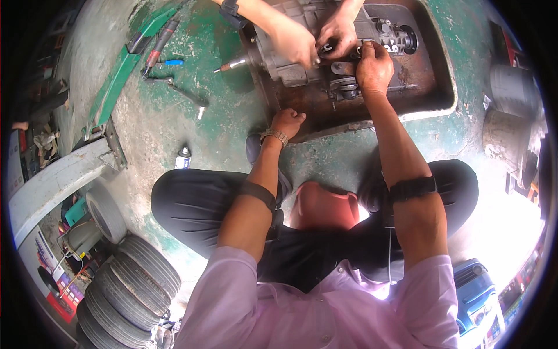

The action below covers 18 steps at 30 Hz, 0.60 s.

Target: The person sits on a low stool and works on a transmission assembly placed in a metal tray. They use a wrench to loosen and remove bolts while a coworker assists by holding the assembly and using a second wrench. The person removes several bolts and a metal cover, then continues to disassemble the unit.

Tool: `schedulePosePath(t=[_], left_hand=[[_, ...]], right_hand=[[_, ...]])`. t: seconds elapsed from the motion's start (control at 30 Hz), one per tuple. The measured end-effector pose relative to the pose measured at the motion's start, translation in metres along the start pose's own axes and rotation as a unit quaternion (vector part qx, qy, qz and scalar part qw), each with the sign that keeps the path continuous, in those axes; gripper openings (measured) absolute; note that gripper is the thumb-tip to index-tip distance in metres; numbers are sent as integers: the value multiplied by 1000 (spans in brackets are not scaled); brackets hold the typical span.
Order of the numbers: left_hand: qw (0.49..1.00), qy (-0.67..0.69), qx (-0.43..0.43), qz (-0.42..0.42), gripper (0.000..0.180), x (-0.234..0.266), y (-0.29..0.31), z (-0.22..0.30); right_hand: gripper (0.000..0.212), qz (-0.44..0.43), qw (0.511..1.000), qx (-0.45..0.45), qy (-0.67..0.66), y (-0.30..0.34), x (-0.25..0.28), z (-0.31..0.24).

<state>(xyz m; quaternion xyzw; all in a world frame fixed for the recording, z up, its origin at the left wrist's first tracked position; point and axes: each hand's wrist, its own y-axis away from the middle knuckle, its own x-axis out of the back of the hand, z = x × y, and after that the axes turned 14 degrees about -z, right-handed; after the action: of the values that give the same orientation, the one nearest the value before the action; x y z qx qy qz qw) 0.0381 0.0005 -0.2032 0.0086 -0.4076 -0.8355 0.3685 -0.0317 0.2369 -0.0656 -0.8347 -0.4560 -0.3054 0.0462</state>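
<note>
A grey metal gearbox [290,74] lies in a large brown metal tray [427,104] on the floor. My right hand [375,68] is over the gearbox, its fingers closed at a small part on the housing; what they pinch is hidden. My left hand [287,123], with a watch on the wrist, is loosely curled at the tray's near edge and nothing shows in it. Across from me, a co-worker's two hands [297,45] work close together on a small dark part [327,48]. A round dark mount [344,87] is on the gearbox's near side.
A ratchet wrench [185,93], a red-and-black tool [156,55] and a spray can [183,157] lie or stand left of the tray. A green steel beam [113,84] and stacked tires [131,285] are further left. Between my legs is a red stool [325,206].
</note>
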Motion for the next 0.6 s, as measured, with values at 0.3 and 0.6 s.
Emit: schedulePosePath(t=[0.3, 0.6], left_hand=[[999, -4, 22, 22, 41, 1, 9, 16], [998, 18, 39, 34, 38, 12, 22, 32]], right_hand=[[32, 7, 999, 43, 1, 1, 0, 0], [41, -37, 999, 5, 34, -17, 1, 16]])
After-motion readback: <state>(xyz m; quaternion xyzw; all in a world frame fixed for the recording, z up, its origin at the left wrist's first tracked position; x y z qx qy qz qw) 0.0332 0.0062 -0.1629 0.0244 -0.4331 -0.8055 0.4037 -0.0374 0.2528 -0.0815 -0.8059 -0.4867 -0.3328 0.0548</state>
